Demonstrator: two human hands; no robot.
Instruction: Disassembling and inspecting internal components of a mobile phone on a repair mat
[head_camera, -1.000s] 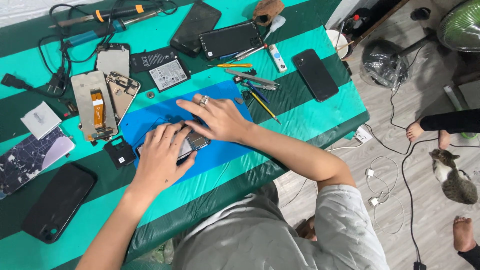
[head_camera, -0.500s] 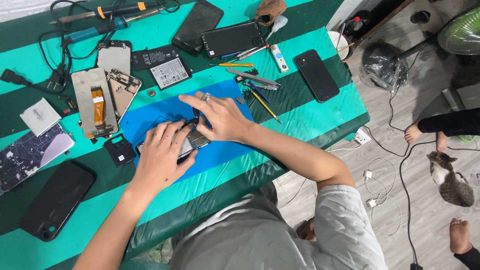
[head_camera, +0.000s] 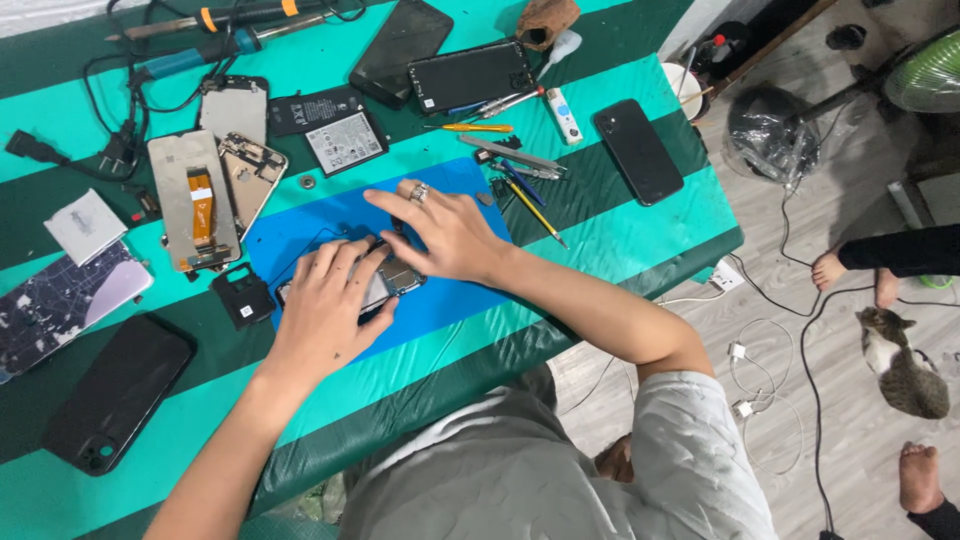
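Observation:
My left hand (head_camera: 325, 305) lies over an opened phone (head_camera: 395, 280) that rests on a blue mat (head_camera: 440, 300), fingers curled around its edges. My right hand (head_camera: 440, 232), with a ring on one finger, presses down on the phone's upper right part, fingers spread. Most of the phone is hidden under both hands. A small black part (head_camera: 243, 297) lies just left of my left hand.
On the green striped table (head_camera: 600, 240) lie a screen panel with orange flex (head_camera: 192, 205), a phone frame (head_camera: 250, 175), a battery (head_camera: 345, 142), several dark phones (head_camera: 637, 150), tweezers and screwdrivers (head_camera: 510, 155), soldering tools (head_camera: 200, 45). On the floor: cables, a cat (head_camera: 900, 365), another person's feet (head_camera: 830, 268).
Both hands stay on the phone; my right hand's fingers have shifted slightly over it. The cat on the floor has moved a little.

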